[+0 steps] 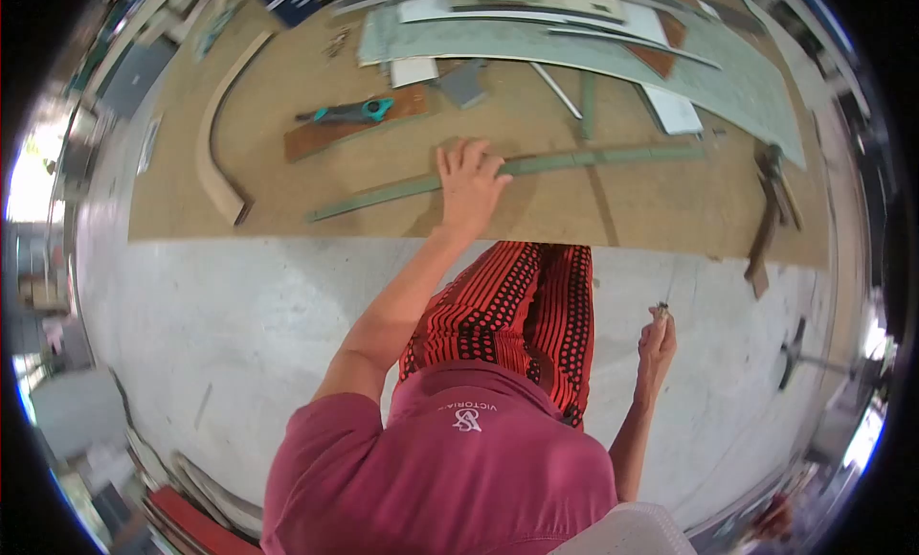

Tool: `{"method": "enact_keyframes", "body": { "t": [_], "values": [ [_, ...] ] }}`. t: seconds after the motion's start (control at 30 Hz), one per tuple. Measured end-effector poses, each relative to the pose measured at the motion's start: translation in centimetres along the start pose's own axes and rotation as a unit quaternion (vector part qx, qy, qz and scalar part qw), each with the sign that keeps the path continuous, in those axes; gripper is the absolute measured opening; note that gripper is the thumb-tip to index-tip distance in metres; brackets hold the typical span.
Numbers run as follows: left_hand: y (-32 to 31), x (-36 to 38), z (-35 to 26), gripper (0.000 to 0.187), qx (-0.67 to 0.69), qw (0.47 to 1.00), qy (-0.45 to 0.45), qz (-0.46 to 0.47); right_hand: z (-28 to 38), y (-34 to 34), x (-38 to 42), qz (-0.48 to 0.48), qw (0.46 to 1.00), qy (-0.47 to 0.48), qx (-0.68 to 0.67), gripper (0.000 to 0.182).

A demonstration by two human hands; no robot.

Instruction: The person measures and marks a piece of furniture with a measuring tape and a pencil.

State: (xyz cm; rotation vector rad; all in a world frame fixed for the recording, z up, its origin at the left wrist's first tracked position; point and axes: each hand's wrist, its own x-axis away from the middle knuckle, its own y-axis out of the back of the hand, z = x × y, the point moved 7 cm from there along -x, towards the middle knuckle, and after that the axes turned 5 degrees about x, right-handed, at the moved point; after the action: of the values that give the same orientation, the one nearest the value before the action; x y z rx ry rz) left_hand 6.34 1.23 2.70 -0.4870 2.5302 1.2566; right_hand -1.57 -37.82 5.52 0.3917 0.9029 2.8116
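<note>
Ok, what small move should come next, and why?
Perhaps bring the right hand over the green strip: the left hand rests on it, while the right, seemingly holding a small object, is out beyond the table's near edge.

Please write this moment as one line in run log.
left hand: on green strip | right hand: over floor, holding small unclear item | curved strip: on table, left side

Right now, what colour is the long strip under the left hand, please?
The long strip is muted green, best seen in the head view.
</note>
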Motion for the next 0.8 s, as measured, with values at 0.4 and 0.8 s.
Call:
{"method": "enact_keyframes", "body": {
  "t": [0.4,0.8],
  "values": [
    [-0.1,-7.2,3.0,0.03,-0.133,0.988,-0.071,-0.016,7.7,-6.7,-2.9,0.013,0.981,0.145,0.129,0.035],
    [6.1,4.9,-2.5,0.023,0.125,0.989,0.061,0.058,23.9,-18.8,-17.5,0.059,0.8,0.515,0.304,0.041]
  ]
}}
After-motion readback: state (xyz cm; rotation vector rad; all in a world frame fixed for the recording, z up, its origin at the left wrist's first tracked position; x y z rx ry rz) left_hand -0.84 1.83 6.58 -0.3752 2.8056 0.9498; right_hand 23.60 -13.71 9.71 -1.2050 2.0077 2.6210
